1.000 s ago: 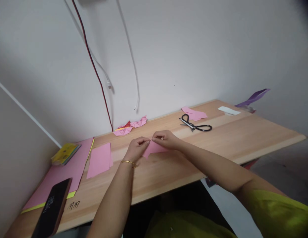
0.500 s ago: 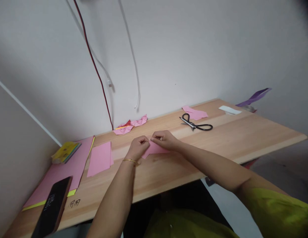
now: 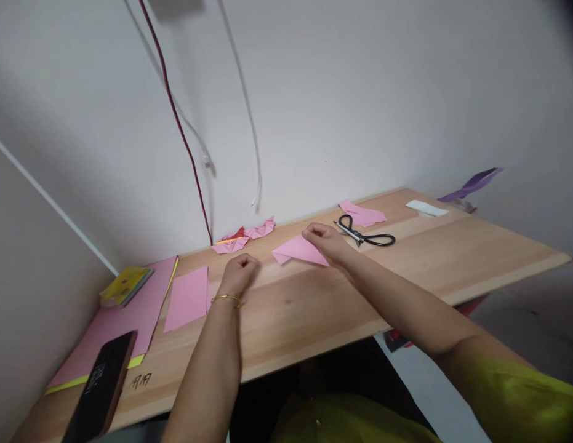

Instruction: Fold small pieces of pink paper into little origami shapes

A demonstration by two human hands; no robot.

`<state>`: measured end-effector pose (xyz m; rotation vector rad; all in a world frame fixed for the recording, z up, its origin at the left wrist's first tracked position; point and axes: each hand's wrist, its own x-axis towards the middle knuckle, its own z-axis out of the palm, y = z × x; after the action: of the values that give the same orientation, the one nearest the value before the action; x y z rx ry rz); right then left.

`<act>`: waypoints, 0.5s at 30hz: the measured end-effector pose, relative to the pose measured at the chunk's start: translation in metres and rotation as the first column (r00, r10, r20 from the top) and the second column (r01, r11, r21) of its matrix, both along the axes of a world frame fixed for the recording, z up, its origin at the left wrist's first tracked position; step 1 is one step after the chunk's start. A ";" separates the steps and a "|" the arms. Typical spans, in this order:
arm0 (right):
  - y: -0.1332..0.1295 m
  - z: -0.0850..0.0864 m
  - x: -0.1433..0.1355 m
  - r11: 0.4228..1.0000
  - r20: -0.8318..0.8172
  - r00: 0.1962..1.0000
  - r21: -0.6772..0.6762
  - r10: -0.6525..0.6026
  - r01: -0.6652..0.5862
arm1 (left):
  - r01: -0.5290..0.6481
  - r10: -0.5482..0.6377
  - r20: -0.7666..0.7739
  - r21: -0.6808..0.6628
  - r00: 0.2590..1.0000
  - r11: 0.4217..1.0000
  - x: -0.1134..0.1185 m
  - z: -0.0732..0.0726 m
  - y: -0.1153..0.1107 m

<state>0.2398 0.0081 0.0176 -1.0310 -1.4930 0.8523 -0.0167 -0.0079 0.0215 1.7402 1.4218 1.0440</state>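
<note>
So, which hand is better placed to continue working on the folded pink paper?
Probably the right hand: it already holds the folded pink paper. The left hand is a closed fist, apart from it, nearer the flat pink sheet.

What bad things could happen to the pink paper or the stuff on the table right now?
Only the right hand holds the folded pink paper; the left hand is off it, closed on the table, so the folds might spring open. The scissors lie close beside the right hand, so a careless reach might bump the blades. The phone sits at the near table edge and could be knocked off.
</note>
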 end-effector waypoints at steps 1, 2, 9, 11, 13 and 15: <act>0.001 -0.001 0.001 1.000 -0.008 1.000 -0.006 -0.004 0.004 | -0.016 0.015 0.037 0.009 0.999 1.000 0.001 0.000 0.000; 0.001 -0.001 0.001 1.000 -0.004 1.000 -0.011 0.001 -0.001 | -0.011 0.011 0.079 0.008 0.997 1.000 0.004 -0.001 0.000; -0.007 0.001 -0.007 0.997 0.146 0.987 0.002 0.070 -0.071 | 0.113 -0.105 0.189 -0.035 0.976 0.993 0.033 -0.010 -0.006; -0.008 0.004 -0.007 0.994 0.231 0.972 0.089 0.036 -0.058 | 0.082 -0.086 0.152 0.032 0.985 0.996 0.035 -0.008 -0.007; -0.011 0.008 -0.008 0.966 0.336 0.941 0.256 -0.044 -0.046 | 0.068 -0.079 0.086 0.127 0.993 0.990 0.034 -0.003 -0.009; -0.015 0.011 -0.011 0.900 0.445 0.885 0.430 -0.138 -0.076 | 0.091 -0.088 -0.021 0.232 0.996 0.968 0.034 0.002 -0.012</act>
<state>0.2283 -0.0066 0.0290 -0.9478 -1.9555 0.2113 0.0170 -0.0196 0.0234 1.9594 1.2548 1.1931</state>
